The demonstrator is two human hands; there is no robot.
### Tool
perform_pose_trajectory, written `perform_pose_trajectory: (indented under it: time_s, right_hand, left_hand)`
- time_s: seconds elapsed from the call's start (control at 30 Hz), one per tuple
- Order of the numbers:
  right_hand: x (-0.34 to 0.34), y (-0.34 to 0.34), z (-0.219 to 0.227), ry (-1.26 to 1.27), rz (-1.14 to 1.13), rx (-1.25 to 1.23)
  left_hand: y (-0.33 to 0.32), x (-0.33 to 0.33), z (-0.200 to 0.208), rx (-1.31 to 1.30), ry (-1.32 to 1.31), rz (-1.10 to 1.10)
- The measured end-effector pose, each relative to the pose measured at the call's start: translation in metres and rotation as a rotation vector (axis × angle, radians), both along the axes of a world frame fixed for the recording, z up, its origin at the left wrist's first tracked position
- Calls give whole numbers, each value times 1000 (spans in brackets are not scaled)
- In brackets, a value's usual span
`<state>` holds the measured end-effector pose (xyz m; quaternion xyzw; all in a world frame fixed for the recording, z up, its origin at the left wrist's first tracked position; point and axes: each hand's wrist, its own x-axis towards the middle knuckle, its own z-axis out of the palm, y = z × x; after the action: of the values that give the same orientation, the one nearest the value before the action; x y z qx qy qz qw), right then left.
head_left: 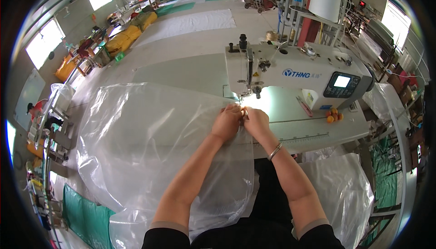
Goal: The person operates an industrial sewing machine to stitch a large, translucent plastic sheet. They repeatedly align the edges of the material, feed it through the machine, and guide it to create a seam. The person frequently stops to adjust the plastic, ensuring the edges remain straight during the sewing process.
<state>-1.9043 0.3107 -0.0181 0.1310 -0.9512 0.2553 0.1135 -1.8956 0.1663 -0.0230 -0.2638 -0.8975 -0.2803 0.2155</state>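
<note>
Clear plastic sheeting (pixel 150 135) spreads over the left of the sewing table and hangs down its front onto my lap. Its right edge runs up to the needle area of a white industrial sewing machine (pixel 290 67). My left hand (pixel 228 121) is closed on the sheeting's edge, just in front of the presser foot (pixel 240 97). Right beside it, my right hand (pixel 255 122) pinches at the same edge, fingers curled together. The fingertips of both hands nearly touch under the bright lamp. What exactly lies between them is too small to make out.
Small orange fruits (pixel 334 116) and tweezers or snips (pixel 304 106) lie right of the needle, under the machine arm. A ruler strip (pixel 304 138) runs along the table's front edge. More clear plastic (pixel 340 190) hangs at lower right. A large white thread cone (pixel 324 4) stands behind the machine.
</note>
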Motion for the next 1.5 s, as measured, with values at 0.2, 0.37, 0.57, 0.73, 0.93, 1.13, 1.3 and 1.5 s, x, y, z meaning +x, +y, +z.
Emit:
perform_pose_trajectory:
  time_s: [0.2,0.37,0.57,0.73,0.93,1.13,1.3,1.5]
  right_hand:
    - [4,-4,1,115,153,239]
    - [-2,-3,19,109,286,428]
    - [2,-3,16,45,215,424]
    - [34,8,11,7,-4,-83]
    - [56,-8,2,148,6,75]
    - [55,-20,-4,160,63,163]
    - [55,-23,-6,135,35,163]
    - [56,-22,-4,142,43,133]
  left_hand:
    - [-13,-2,-11,46,-68,-10]
    - [-7,11,12,229,-107,72]
    - [0,5,6,153,-120,22]
    - [-4,1,-2,113,-75,27]
    - [2,4,6,36,-76,12]
    - [-8,0,6,-23,-142,16]
    - [-11,-2,4,-42,-107,-2]
    - [-10,0,4,-75,-117,50]
